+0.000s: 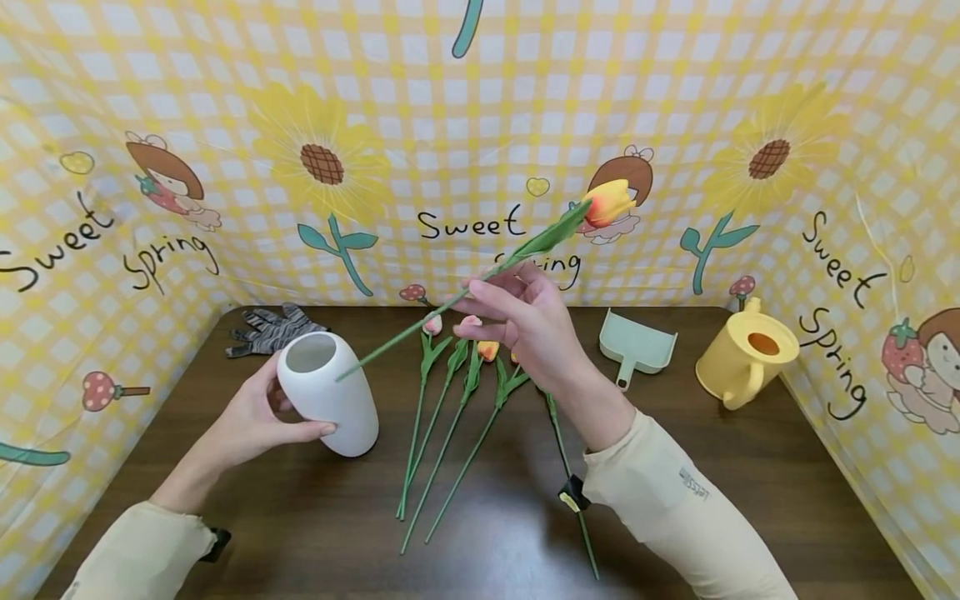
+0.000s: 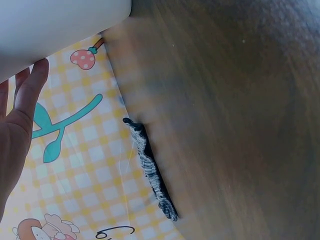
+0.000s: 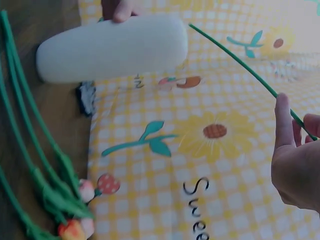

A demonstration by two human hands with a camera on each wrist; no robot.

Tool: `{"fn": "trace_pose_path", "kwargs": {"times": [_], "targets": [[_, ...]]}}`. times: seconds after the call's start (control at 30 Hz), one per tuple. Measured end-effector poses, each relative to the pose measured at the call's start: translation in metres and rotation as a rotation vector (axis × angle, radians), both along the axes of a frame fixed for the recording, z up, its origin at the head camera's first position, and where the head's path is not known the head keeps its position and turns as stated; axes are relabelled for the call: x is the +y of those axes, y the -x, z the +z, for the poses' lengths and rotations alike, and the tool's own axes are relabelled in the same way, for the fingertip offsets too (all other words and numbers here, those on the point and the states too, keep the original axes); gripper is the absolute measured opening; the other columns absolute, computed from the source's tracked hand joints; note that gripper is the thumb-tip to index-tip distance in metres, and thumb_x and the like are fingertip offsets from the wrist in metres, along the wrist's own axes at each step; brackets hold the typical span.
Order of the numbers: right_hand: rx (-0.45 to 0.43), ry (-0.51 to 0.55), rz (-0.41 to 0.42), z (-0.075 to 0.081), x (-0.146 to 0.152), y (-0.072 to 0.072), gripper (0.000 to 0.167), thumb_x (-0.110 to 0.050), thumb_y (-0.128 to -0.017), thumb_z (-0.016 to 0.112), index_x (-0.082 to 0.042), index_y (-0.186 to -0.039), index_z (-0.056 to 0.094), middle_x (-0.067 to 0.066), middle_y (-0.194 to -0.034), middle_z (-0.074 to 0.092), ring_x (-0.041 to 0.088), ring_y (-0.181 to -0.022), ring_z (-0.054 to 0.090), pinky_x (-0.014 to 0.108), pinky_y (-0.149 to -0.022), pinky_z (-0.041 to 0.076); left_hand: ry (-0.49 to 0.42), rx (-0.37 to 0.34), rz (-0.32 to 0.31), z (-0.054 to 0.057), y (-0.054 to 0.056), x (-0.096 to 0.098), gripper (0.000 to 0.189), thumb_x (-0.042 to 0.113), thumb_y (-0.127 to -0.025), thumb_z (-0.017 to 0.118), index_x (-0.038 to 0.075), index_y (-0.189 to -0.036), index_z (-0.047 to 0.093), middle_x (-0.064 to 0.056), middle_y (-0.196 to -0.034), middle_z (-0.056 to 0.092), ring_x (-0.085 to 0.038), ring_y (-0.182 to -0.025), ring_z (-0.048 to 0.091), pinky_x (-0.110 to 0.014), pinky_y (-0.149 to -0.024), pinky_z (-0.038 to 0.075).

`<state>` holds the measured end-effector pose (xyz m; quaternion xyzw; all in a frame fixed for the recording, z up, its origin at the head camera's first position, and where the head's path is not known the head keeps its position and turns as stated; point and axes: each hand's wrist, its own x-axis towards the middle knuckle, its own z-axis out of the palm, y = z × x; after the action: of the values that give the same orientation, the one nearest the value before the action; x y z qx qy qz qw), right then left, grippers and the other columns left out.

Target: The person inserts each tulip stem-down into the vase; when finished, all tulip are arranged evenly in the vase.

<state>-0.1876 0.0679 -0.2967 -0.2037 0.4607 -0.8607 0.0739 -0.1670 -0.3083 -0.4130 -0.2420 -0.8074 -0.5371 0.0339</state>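
Note:
My left hand (image 1: 258, 417) grips a white vase (image 1: 348, 412) round its side, thumb across the front. The vase leans, its round mouth facing up and toward me. In my right hand (image 1: 528, 317) an artificial tulip (image 1: 609, 202) with a yellow-orange bloom is pinched by its green stem. The stem slants down to the left, and its lower end overlaps the vase near the rim in the head view. From the right wrist view, the stem tip stands apart from the mouth end of the vase (image 3: 112, 49). The left wrist view shows fingers (image 2: 31, 90) against the vase.
Several tulips (image 1: 450, 417) lie on the dark wooden table (image 1: 300, 533), blooms toward the back. A striped glove (image 1: 273, 329) lies at the back left. Toward the right are a pale green dustpan (image 1: 637, 342) and a yellow watering can (image 1: 738, 358). Checked cloth (image 1: 480, 125) walls the table.

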Motion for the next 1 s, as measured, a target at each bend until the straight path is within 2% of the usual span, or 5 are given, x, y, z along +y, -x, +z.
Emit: {"fn": "trace_pose_path", "kwargs": {"times": [0.23, 0.43, 0.63, 0.83, 1.0], "targets": [[0.119, 0.030, -0.045, 0.007, -0.021, -0.001, 0.011, 0.001, -0.097, 0.062, -0.006, -0.104, 0.057, 0.014, -0.103, 0.069, 0.027, -0.090, 0.075, 0.052, -0.085, 0.058, -0.001, -0.006, -0.003, 0.001, 0.000, 0.002, 0.100, -0.011, -0.064, 0.092, 0.010, -0.148, 0.043, -0.011, -0.129, 0.059, -0.018, -0.101, 0.070, -0.032, -0.077, 0.062], [0.211, 0.026, -0.044, 0.010, -0.038, 0.001, 0.009, 0.006, -0.096, 0.062, -0.001, -0.101, 0.065, 0.015, -0.098, 0.072, 0.027, -0.086, 0.075, 0.055, -0.082, 0.059, 0.000, -0.007, 0.004, 0.002, 0.000, 0.002, 0.100, -0.011, -0.063, 0.092, 0.011, -0.148, 0.043, -0.011, -0.128, 0.060, -0.018, -0.100, 0.070, -0.031, -0.077, 0.062], [0.243, -0.020, -0.019, 0.009, -0.052, 0.004, 0.009, 0.009, -0.096, 0.061, 0.003, -0.100, 0.067, 0.013, -0.098, 0.071, 0.028, -0.091, 0.074, 0.055, -0.084, 0.059, 0.004, 0.002, 0.008, 0.002, 0.001, 0.002, 0.101, -0.011, -0.063, 0.092, 0.011, -0.148, 0.043, -0.011, -0.129, 0.059, -0.018, -0.100, 0.071, -0.030, -0.077, 0.061], [0.256, -0.076, 0.002, 0.007, -0.063, 0.004, 0.008, 0.007, -0.097, 0.061, 0.005, -0.104, 0.064, 0.012, -0.100, 0.072, 0.037, -0.096, 0.072, 0.053, -0.084, 0.059, -0.006, 0.009, 0.006, 0.002, 0.000, 0.002, 0.099, -0.012, -0.063, 0.092, 0.009, -0.147, 0.044, -0.010, -0.127, 0.060, -0.018, -0.099, 0.071, -0.030, -0.077, 0.061], [0.232, -0.110, 0.018, 0.005, -0.073, 0.005, 0.009, 0.007, -0.097, 0.061, 0.005, -0.106, 0.060, 0.019, -0.104, 0.070, 0.032, -0.095, 0.073, 0.051, -0.085, 0.060, -0.014, 0.013, -0.001, 0.002, -0.001, 0.002, 0.099, -0.013, -0.063, 0.091, 0.008, -0.147, 0.043, -0.009, -0.128, 0.060, -0.018, -0.099, 0.070, -0.030, -0.078, 0.061]]}}
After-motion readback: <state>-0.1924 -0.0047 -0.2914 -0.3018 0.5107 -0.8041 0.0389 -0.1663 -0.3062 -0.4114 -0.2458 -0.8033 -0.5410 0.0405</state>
